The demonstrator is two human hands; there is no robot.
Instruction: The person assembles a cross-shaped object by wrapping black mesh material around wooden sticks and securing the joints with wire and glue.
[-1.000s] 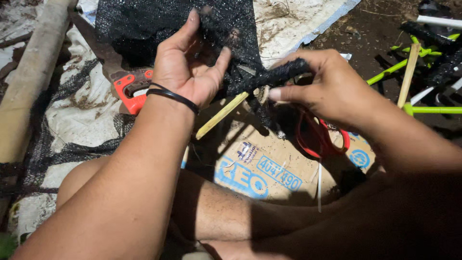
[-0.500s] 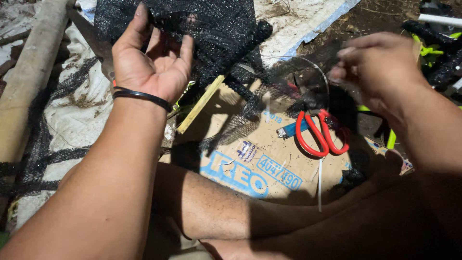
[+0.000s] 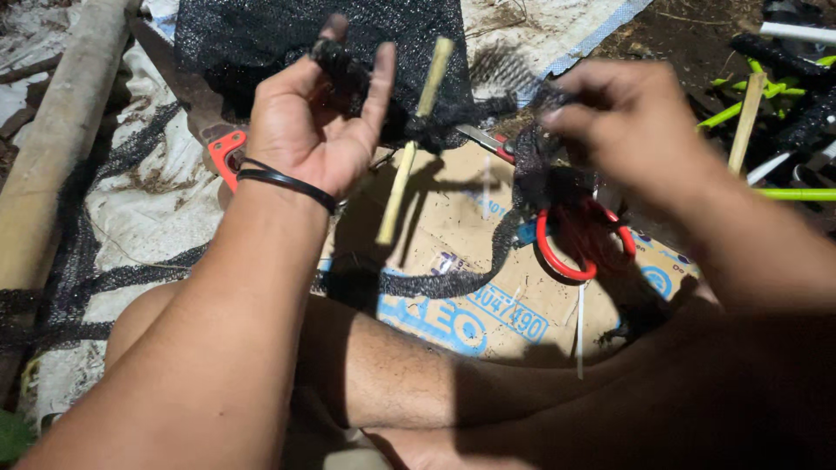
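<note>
Outdoor ground setup: dirt, white woven tarp (image 3: pixel 165 200), flattened cardboard sheet (image 3: pixel 470 261) in front of the person's crossed bare legs. Thick bamboo pole (image 3: pixel 48 148) lies along the left edge.

Left hand (image 3: pixel 309 130): raised, palm toward camera, black band on wrist. Fingers half curled, thumb and forefinger pinching a twisted bit of black shade netting (image 3: pixel 261 43). Netting runs right from the pinch to a thin bamboo stick (image 3: pixel 416 130), wrapped around the stick at about mid-length. Stick hangs tilted, nearly upright, above the cardboard; upper end against the big netting pile.

Right hand (image 3: pixel 636 130): motion-blurred, fingers closed on a strip of the same netting at the fingertips. Strip drops down from the hand and curves left across the cardboard toward the legs.

Red-handled scissors (image 3: pixel 579 239) lie on the cardboard directly under the right hand, partly behind the netting strip. Orange-handled tool (image 3: pixel 225 152) sits on the tarp behind the left wrist; kind unclear. Far right: heap of lime-green sticks (image 3: pixel 766 96), more netting-wrapped pieces, one plain stick.
</note>
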